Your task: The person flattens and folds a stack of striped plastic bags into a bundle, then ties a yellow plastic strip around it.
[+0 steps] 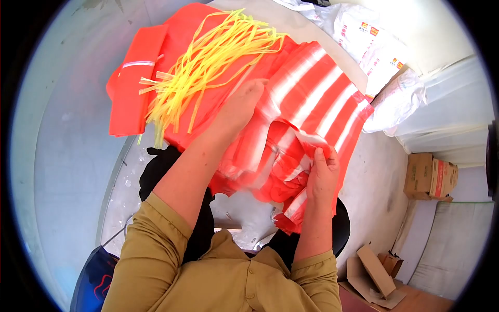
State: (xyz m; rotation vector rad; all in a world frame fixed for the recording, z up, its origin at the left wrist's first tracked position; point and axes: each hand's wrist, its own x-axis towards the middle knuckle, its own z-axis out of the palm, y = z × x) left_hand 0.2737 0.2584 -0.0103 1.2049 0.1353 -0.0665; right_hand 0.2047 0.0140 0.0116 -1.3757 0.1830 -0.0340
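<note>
Red-and-white striped plastic bags (317,96) are spread over my lap and the red pile in front of me. My right hand (323,169) pinches the edge of one striped bag between thumb and fingers, and crumpled red film (286,171) bunches beside it. My left hand (249,96) rests against the striped plastic further forward, its fingers mostly hidden and slightly blurred. A loose bundle of yellow plastic strips (208,62) lies on red sheeting (189,21), left of and beyond my left hand.
A folded red plastic bundle (132,88) with a pale band lies at the left. White printed sacks (374,47) stand at the back right. Cardboard boxes (429,177) sit on the right, with an opened carton (371,275) lower down. A dark blue bag (93,281) is at lower left.
</note>
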